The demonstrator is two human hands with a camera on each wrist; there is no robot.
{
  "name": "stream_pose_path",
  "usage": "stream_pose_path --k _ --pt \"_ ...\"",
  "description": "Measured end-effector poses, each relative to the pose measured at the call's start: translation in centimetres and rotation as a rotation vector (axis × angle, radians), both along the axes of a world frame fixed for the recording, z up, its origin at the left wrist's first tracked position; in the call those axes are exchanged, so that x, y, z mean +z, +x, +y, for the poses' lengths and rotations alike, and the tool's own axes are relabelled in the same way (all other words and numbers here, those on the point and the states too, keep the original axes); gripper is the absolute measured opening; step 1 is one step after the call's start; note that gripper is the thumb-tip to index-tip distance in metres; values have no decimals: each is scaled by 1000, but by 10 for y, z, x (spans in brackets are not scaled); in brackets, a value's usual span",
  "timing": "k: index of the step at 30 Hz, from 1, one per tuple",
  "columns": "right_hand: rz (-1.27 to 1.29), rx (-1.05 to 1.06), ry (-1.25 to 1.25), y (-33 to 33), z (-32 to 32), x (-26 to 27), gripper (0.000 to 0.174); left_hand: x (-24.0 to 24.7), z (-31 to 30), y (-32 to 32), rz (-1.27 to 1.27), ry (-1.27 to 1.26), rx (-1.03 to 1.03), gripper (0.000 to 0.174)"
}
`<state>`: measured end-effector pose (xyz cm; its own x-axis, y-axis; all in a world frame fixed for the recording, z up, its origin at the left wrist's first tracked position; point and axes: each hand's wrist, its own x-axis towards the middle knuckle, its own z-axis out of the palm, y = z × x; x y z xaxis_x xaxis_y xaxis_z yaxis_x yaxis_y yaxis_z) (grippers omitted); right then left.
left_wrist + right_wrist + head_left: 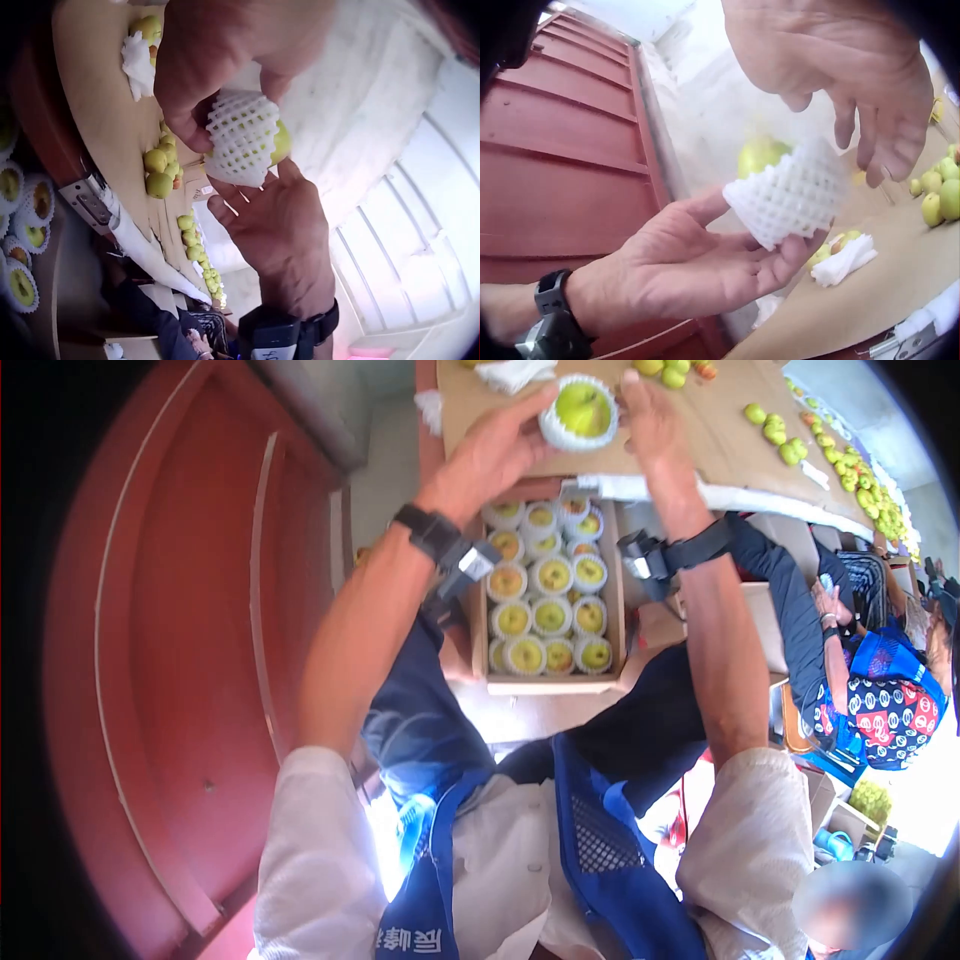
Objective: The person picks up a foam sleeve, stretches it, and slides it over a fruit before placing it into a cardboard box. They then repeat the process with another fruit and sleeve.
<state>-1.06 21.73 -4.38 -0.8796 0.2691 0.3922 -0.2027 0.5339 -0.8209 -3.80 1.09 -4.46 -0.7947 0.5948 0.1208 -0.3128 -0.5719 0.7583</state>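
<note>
Here, the left hand [495, 455] has thumb and fingers clasped on the white foam net [241, 139], with the green fruit [585, 408] inside it, just right of that palm. The right hand [655, 425], fingers loosely extended, is just beside; ideally it would even the net while the left's hold stays light, avoiding bruises.

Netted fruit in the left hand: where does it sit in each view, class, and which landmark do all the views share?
Head: netted fruit, near the top edge, just right of centre.
Left wrist: netted fruit, just above the middle.
Right wrist: netted fruit, right of centre, around mid-height.
Shared landmark: brown tabletop.
</note>
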Motion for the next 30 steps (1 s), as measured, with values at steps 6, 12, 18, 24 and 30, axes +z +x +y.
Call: stream_pose_path --k 6,12,18,24,30 --pt "-378 276 -147 51 -36 51 59 15 -9 16 174 -110 -113 38" --pt "-555 250 -16 64 -40 38 76 3 -14 28 176 -291 -160 39" --pt "-514 457 140 77 -25 -12 56 1 -28 22 213 -555 -130 39" --pt "-890 417 12 93 -29 -62 72 -8 -41 4 325 -674 147 41" --pt "-780 313 285 59 23 -177 75 -2 -40 0 341 -644 220 44"
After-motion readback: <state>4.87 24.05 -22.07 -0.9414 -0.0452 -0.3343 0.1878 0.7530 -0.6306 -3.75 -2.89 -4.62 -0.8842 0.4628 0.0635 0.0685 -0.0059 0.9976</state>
